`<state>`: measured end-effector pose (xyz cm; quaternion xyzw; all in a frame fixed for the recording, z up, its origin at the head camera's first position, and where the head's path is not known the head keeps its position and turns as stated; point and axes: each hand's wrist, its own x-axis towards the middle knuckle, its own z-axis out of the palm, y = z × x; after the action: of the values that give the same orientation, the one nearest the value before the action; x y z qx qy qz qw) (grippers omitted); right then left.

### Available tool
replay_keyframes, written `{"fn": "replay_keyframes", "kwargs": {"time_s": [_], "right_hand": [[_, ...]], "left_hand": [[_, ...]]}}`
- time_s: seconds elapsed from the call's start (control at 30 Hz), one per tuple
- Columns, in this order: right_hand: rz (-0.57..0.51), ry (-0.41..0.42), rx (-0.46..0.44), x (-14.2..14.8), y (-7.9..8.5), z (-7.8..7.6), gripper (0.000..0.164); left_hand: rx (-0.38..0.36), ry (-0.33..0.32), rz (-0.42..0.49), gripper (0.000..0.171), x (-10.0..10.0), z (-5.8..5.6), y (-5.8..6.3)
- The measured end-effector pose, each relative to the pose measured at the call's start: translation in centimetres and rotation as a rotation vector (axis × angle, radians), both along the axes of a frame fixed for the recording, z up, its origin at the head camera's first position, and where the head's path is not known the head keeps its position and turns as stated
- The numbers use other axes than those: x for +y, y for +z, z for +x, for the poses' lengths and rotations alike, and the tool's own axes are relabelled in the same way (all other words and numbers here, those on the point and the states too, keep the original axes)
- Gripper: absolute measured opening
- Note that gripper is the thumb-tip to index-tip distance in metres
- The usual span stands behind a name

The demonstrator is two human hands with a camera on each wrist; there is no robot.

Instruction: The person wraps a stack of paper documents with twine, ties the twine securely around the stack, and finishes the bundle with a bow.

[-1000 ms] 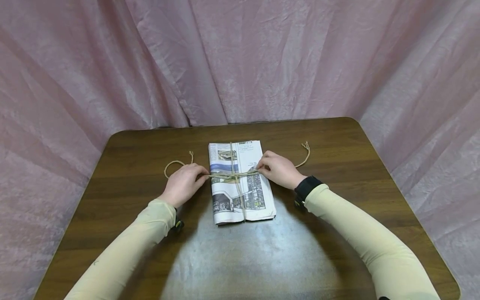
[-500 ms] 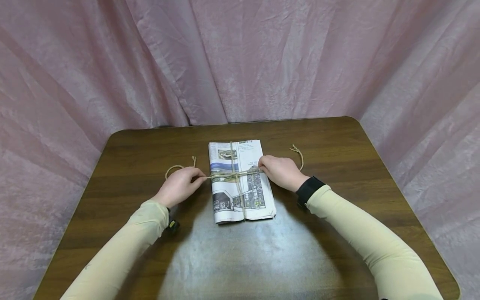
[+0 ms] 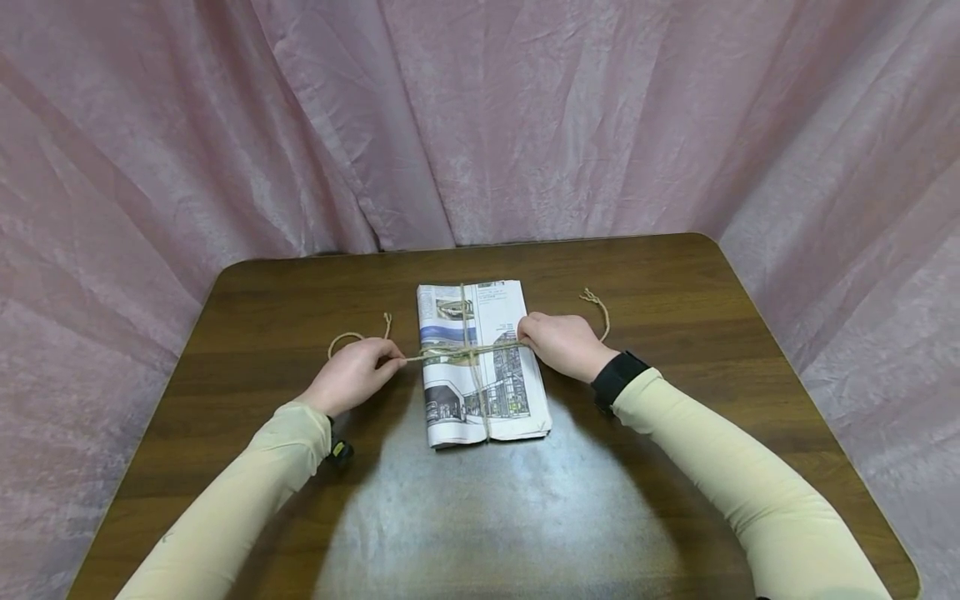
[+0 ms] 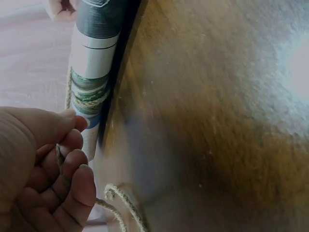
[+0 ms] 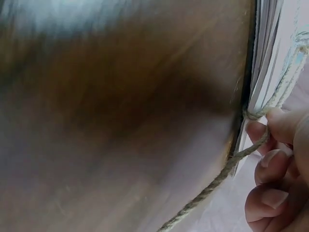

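Observation:
A folded stack of newspapers (image 3: 450, 417) lies on the table, bound lengthwise and crosswise with twine (image 3: 482, 392) that crosses near its middle. My left hand (image 3: 351, 375), just left of the stack, pinches one end of the twine between thumb and forefinger and holds it taut. In the left wrist view a loose twine tail (image 4: 126, 203) trails below the curled fingers. At the stack's right edge my right hand (image 3: 564, 343) pinches the other twine end. Its frayed tail (image 3: 600, 307) curls out behind the hand; in the right wrist view the twine (image 5: 207, 191) runs down from the fingertips.
The brown wooden table (image 3: 675, 292) has rounded corners, and light reflects off its front part. Pink curtains (image 3: 525, 125) hang behind it and at both sides. A dark band (image 3: 618, 377) circles the right wrist.
My left hand has drawn left and slightly toward me, pulling the twine. The right hand's fingers have closed in more, and its twine tail has shifted left.

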<state>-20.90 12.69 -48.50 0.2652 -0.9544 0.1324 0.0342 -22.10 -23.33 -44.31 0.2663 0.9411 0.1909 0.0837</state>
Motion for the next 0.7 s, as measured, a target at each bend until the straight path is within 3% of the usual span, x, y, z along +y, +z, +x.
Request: {"fn": "replay_keyframes", "kwargs": {"time_s": [0.5, 0.6, 0.7], "right_hand": [[-0.114, -0.008, -0.039, 0.6, 0.0, 0.6, 0.008], [-0.154, -0.029, -0.072, 1.0, 0.3, 0.8, 0.013], [-0.181, -0.057, -0.09, 2.0, 0.6, 1.0, 0.015]], "left_hand": [[0.069, -0.004, 0.018, 0.021, -0.5, 0.4, 0.0], [0.087, 0.034, 0.02, 0.027, -0.8, 0.6, 0.6], [0.092, 0.123, 0.025, 0.025, -1.5, 0.7, 1.4]]}}
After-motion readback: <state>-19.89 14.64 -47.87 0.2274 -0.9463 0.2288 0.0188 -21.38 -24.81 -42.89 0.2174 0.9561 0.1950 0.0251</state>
